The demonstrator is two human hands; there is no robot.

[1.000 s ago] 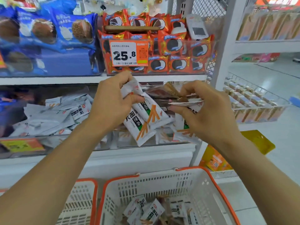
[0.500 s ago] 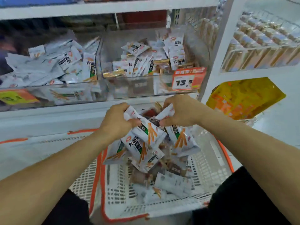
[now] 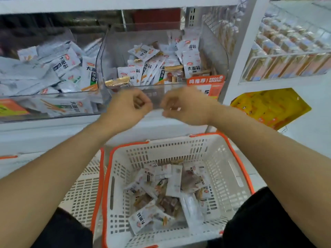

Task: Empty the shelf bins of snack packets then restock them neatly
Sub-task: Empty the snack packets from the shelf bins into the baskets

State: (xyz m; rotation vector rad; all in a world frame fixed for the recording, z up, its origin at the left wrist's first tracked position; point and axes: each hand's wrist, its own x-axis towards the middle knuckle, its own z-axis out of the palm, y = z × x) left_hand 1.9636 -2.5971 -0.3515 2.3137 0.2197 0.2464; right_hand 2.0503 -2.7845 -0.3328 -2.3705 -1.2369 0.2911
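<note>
Both hands raised in front of the clear bin point(image 3: 162, 86), between it and the basket point(image 3: 238, 158) below. Left hand point(image 3: 128, 106): fingers loosely curled, nothing in its grip. Right hand point(image 3: 186, 107): fingers curled inward, blurred; no packet seen in it, though something small and pale shows at the fingertips and I cannot tell what.

Packets point(image 3: 161, 65): many remain in the right-hand bin, jumbled, some upright against the back, some lying flat, with a few brown and gold ones mixed in. The bin to the left point(image 3: 53, 94) is also piled with white packets, apparently untouched. Price tag point(image 3: 206, 85) clipped on the right bin's front edge.

Basket holds a loose heap of packets point(image 3: 166, 192) covering its floor, well short of the rim. A second basket point(image 3: 84, 190) stands just beside it on the left; its contents are not visible.

Judgement: emptying is under way, early to middle. Right bin perhaps half cleared, left bin not begun, restocking not started.
</note>
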